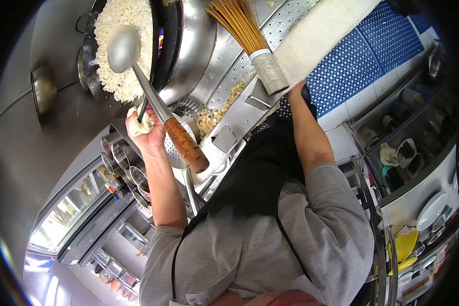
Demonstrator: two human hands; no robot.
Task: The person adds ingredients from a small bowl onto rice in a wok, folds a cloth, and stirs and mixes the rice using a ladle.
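My left hand (149, 133) is closed round a bunched white cloth (140, 122) at the dark handle of the wok (89, 76). White rice (122, 46) fills much of the wok. A metal ladle (123, 49) rests its bowl on the rice, its wooden handle (186, 145) passing over my left hand. My right hand (297, 91) is beside the lower end of a long whitish sheet (321, 41); its fingers are hidden. A bamboo brush (269, 71) with a bound grip leans just left of this hand.
Spilled rice bits (211, 120) lie on the perforated counter strip. A metal strainer (176, 148) sits below it. Metal pots (125, 155) stand at left. Blue dotted mats (352, 61) cover the floor. Shelves with a white plate (432, 210) and yellow dishes (405, 247) are at right.
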